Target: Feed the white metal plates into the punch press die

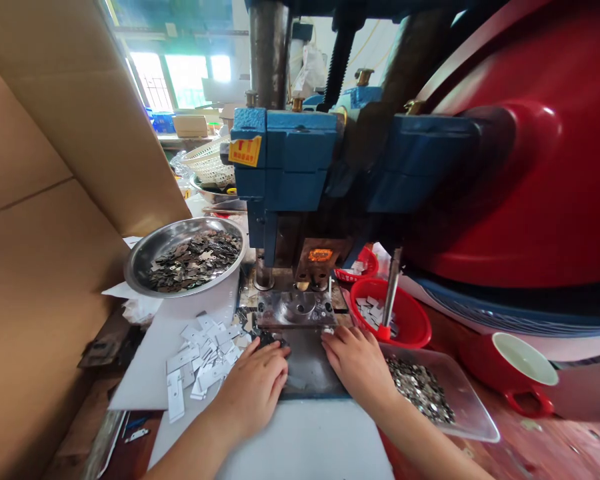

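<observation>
My left hand [260,377] lies palm down at the left front of the press die [296,309]. Its fingers stretch forward, slightly apart, over small dark metal pieces [267,337]. Across from it, my right hand [359,363] has its fingers bent together at the die's right front corner. A small light bit [329,330] shows by those fingertips; what they grip is mostly hidden. Between both hands is the dark metal base plate [307,360]. Flat silvery metal plates [210,353] are heaped left of my left hand.
Above the die stands the blue press [285,160], with a big red wheel [520,153] at right. A steel bowl [136,270] of metal pieces sits left. On the right are a red basket [423,327], a clear tray [473,417] of small parts and a red mug [490,367].
</observation>
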Demonstrator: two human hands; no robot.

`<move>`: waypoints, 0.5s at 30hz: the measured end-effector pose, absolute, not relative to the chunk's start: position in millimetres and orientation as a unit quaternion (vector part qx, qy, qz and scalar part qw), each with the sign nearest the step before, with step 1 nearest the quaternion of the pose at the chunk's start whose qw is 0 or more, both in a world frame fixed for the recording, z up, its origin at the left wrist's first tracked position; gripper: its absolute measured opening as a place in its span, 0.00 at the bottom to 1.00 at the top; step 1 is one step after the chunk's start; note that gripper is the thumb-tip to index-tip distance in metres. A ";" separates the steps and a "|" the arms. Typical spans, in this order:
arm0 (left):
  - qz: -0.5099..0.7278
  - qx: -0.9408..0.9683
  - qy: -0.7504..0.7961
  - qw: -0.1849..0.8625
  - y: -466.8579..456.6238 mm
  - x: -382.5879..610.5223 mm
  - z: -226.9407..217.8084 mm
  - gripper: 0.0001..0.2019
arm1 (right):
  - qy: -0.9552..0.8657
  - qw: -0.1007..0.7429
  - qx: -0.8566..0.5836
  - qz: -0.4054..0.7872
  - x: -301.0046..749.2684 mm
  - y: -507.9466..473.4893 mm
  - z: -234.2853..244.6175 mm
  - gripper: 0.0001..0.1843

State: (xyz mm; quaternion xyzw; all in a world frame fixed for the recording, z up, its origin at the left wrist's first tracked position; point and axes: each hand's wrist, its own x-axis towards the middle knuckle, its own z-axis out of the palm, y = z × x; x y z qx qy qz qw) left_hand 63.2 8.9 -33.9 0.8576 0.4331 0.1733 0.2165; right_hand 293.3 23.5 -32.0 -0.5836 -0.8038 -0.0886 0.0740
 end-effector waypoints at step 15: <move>0.168 0.864 0.427 0.209 9.4 63.7 -31.9 0.08 | -0.829 0.097 -0.551 -0.023 294.0 18.5 -37.2 0.07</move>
